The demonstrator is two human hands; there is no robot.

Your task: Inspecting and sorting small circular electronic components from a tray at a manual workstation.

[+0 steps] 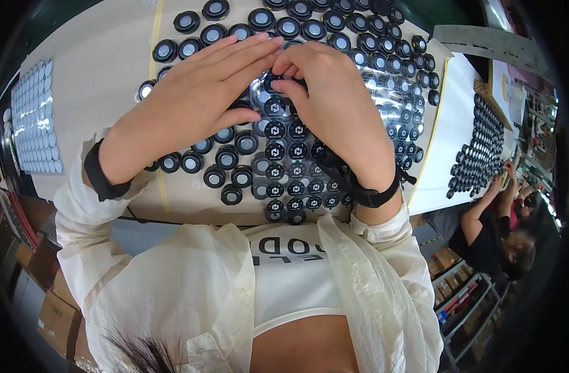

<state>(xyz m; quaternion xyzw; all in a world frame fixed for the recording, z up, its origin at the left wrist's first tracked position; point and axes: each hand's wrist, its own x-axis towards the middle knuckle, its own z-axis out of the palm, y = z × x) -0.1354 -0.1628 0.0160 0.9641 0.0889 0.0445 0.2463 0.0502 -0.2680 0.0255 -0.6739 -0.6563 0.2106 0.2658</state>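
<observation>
My left hand (194, 93) lies flat with its fingers stretched out together and the thumb apart, above several round black parts (226, 156) with pale grey centres. Facing it, my right hand (337, 90) has its fingers curled and the thumb close to the index finger, by the left fingertips. Whatever is between those right fingers is too small or hidden to make out. Beneath the right hand, a clear sheet of round black stickers (275, 151) with white marks reaches toward me over the parts. Its far end is partly covered by my hands.
More black parts (289, 28) crowd the far side of the table (104, 62). At the left lies a sheet of white discs (35, 124). A grey metal beam (489, 40) juts in at upper right. Another person (483, 230) works beside further rows of black parts (477, 152).
</observation>
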